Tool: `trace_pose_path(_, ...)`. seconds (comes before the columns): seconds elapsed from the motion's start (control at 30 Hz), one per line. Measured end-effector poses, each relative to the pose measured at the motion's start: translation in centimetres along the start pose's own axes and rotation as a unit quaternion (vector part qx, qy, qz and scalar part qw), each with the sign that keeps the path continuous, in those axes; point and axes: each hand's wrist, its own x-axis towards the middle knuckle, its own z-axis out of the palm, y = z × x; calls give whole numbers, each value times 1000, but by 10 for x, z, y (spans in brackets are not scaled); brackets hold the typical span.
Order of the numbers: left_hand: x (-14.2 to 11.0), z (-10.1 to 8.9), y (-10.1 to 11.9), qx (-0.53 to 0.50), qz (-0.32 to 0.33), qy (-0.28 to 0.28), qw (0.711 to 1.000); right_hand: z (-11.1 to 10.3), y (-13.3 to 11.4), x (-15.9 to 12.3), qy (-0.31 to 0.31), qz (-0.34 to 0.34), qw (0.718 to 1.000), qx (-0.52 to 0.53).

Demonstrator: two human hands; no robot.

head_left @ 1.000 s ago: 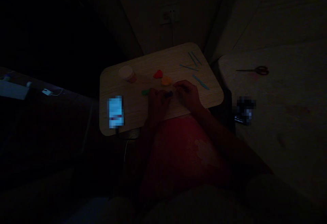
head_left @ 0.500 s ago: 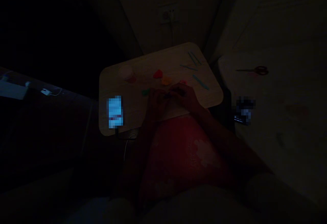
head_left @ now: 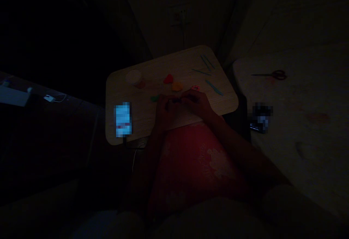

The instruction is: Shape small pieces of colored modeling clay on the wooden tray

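The room is dim. My left hand (head_left: pixel 166 111) and my right hand (head_left: pixel 197 102) meet over the middle of a pale wooden lap table (head_left: pixel 141 102), their fingertips around a small dark piece (head_left: pixel 176 101). Its shape is hidden by my fingers. Beyond my hands lie lumps of red clay (head_left: pixel 168 79) and orange clay (head_left: pixel 177 85), with a small pink piece (head_left: pixel 195 88) just above my right hand. A green lump (head_left: pixel 154 98) sits left of my left hand. Several thin teal sculpting tools (head_left: pixel 208 63) lie at the far right of the table.
A pale round tub (head_left: pixel 133 77) stands at the table's far left, and a lit phone (head_left: pixel 122 120) lies near its front left corner. Scissors (head_left: pixel 269 75) and a dark pixelated object (head_left: pixel 260 117) rest on the pale bedding to the right.
My right hand has shifted left and closer to my left hand, and the pink piece now shows beyond it. The picture has also grown dimmer since the oldest frame.
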Motion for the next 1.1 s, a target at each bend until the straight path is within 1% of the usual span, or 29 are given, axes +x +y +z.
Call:
trace_pose_path(0.27, 0, 0, 1, -3, 1, -10, 1000, -1, -2, 0, 5, -17, 1000, -18)
trace_pose_path(0.4, 1, 0, -1, 1, 4, -4, 1000, -1, -3, 0, 2, -25, 999, -19)
trace_pose_path(0.6, 0, 0, 1, 9, -1, -2, 1000, -1, -3, 0, 2, -23, 999, -23)
trace_pose_path(0.83, 1, 0, 1, -12, -9, -5, 1000, -1, -1, 0, 9, -25, 999, -21)
trace_pose_path(1.1, 0, 2, -3, -6, -2, -2, 1000, -1, -4, 0, 6, -33, 999, -25)
